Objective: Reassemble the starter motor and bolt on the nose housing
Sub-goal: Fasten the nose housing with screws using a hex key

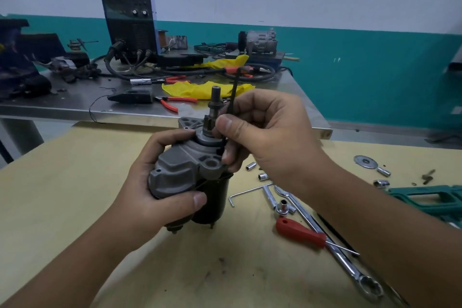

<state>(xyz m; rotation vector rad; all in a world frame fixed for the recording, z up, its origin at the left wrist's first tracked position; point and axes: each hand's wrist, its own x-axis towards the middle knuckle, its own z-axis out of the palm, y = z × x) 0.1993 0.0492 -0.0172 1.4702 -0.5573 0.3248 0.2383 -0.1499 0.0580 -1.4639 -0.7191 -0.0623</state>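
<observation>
Now my left hand (pixel 160 182) is wrapped round the starter (pixel 190 177), thumb across the grey housing (pixel 180 170), holding it upright just above the bench (pixel 100 182) with the shaft (pixel 215 100) pointing up. My right hand (pixel 265 132) pinches a black hex key (pixel 235 92) between thumb and fingers; its long leg runs down beside the shaft to the housing's right edge, short bend at the top. Whether its tip sits in a bolt I cannot tell. To the right on the bench lie a silver hex key (pixel 246 191), loose sockets (pixel 250 165), a red-handled screwdriver (pixel 301 232) and a long wrench (pixel 350 265). Behind stands a steel table (pixel 75 97) with a welder (pixel 130 25), red pliers (pixel 175 102) and yellow cloth (pixel 200 89).
</observation>
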